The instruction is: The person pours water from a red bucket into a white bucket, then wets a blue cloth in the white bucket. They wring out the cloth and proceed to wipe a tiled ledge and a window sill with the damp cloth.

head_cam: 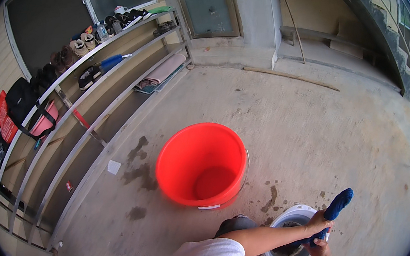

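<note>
My left hand (319, 222) grips a twisted dark blue cloth (338, 203), whose upper end sticks out beyond the fist. Just below it, my right hand (319, 249) is closed around the lower part of the same cloth. Both hands are over the right side of a white plastic bucket (276, 223) that holds dark, murky water. My left forearm crosses above this bucket and hides part of it. A large red plastic bucket (200, 159) with a wire handle stands on the floor to the upper left; no water shows inside it.
A metal shelf rack (106, 73) along the left wall bears shoes, bags, a pink basin (45, 118) and folded mats (163, 71). A wooden stick (291, 78) lies on the concrete floor (305, 135). Wet patches surround the buckets. Stairs (374, 3) rise at the right.
</note>
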A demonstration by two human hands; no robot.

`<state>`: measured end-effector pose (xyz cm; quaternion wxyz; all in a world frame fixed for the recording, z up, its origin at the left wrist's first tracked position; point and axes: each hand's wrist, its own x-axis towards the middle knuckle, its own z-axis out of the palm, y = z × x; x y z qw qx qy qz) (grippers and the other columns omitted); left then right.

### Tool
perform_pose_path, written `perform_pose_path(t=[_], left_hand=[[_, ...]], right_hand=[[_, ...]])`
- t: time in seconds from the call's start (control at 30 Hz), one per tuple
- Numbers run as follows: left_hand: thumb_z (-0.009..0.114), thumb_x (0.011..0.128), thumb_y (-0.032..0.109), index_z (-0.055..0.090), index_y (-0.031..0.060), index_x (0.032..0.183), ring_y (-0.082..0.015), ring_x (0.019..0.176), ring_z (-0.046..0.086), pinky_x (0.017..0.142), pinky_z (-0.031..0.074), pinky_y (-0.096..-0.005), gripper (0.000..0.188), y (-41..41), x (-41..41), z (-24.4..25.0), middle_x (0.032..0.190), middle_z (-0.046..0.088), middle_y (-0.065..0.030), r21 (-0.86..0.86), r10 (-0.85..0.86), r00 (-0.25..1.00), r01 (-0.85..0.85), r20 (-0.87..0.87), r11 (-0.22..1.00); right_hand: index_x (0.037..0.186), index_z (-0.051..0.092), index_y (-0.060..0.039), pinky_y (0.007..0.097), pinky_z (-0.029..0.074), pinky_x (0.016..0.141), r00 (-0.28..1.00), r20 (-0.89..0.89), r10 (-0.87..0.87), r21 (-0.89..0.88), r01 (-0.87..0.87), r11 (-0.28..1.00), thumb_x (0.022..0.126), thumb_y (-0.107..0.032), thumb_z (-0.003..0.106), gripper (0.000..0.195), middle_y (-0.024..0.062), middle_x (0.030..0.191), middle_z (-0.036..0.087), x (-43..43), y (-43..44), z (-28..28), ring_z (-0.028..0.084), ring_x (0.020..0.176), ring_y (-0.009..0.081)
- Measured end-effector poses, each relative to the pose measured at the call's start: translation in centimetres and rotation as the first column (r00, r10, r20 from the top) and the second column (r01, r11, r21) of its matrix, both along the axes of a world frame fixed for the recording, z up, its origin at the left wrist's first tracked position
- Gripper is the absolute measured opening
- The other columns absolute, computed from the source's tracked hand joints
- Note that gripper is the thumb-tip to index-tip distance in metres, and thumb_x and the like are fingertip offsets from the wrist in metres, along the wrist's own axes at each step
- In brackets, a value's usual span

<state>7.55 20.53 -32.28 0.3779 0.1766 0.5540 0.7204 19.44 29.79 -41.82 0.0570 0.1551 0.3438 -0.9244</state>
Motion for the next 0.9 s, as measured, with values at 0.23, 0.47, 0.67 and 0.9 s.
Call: perform_pose_path(t=[0.23, 0.47, 0.67, 0.9], left_hand=[[0.061, 0.078, 0.007, 0.055, 0.0044, 0.076, -0.0157, 0.050, 0.058, 0.047, 0.045, -0.0294, 0.008, 1.3, -1.3, -1.4, 0.060, 0.058, -0.0045, -0.016, 0.188, 0.956, -0.189, 0.224, 0.982], [0.063, 0.078, 0.008, 0.055, 0.0043, 0.074, -0.0142, 0.054, 0.058, 0.052, 0.048, -0.0280, 0.009, 1.2, -2.2, -3.2, 0.063, 0.059, -0.0053, -0.026, 0.348, 0.858, -0.365, 0.379, 0.931], [0.061, 0.073, 0.007, 0.053, 0.0049, 0.066, -0.0152, 0.046, 0.056, 0.045, 0.046, -0.0281, 0.010, 2.2, -2.5, -3.0, 0.057, 0.056, -0.0052, -0.084, 0.509, 0.711, -0.542, 0.486, 0.836], [0.063, 0.072, 0.013, 0.053, 0.0066, 0.062, -0.0141, 0.048, 0.057, 0.045, 0.046, -0.0283, 0.015, 2.9, -1.7, -4.3, 0.056, 0.057, -0.0042, -0.146, 0.559, 0.643, -0.579, 0.524, 0.802]], right_hand=[[0.132, 0.037, -0.0075, 0.0528, 0.045, 0.090, 0.992, -0.030, -0.123, 0.284, 0.127, 0.951, 0.065, -0.024, 0.074, 0.078, 0.0126, 0.123, 0.050, 1.2, -3.1, 1.4, 0.052, 0.110, 0.0296], [0.128, 0.040, -0.0034, 0.0477, 0.054, 0.080, 0.912, 0.049, -0.407, 0.196, 0.391, 0.899, 0.080, -0.009, 0.064, 0.055, 0.0113, 0.107, 0.060, 2.4, -4.2, 1.2, 0.061, 0.095, 0.0264], [0.142, 0.024, -0.0061, 0.0293, 0.053, 0.076, 0.811, -0.086, -0.578, 0.363, 0.566, 0.740, 0.081, -0.004, 0.062, 0.072, 0.0111, 0.106, 0.059, 2.1, -5.7, 5.7, 0.061, 0.086, 0.0170], [0.145, 0.019, -0.0033, 0.0465, 0.030, 0.102, 0.930, -0.305, -0.206, 0.905, 0.216, -0.367, 0.070, -0.006, 0.068, 0.089, 0.0213, 0.146, 0.024, 0.2, -8.9, 10.2, 0.034, 0.127, 0.0369]])
